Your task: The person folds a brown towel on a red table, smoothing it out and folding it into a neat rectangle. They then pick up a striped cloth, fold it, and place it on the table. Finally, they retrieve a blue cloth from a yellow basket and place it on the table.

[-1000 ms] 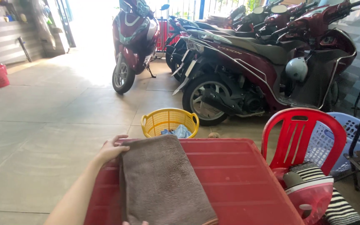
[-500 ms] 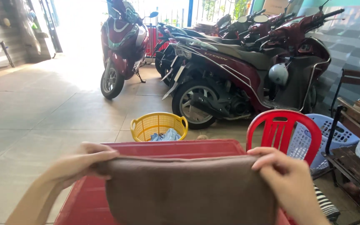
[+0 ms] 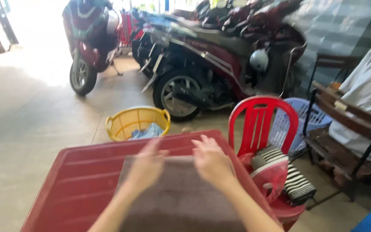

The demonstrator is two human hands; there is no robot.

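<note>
Left hand [image 3: 146,168]: kinda blurry, palm down flat on the far edge of the brown towel [image 3: 181,202], fingers spread, not gripping
Right hand [image 3: 211,161]: same deal, open and pressing beside the left
Towel: lying on the red plastic table [image 3: 82,176]
Behind: yellow basket [image 3: 137,122], red chair [image 3: 260,124], parked scooters [image 3: 202,64]

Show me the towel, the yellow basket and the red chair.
towel [image 3: 181,202], head view, middle of the cloth
yellow basket [image 3: 127,123], head view, inner wall
red chair [image 3: 260,124], head view, backrest slats
</note>
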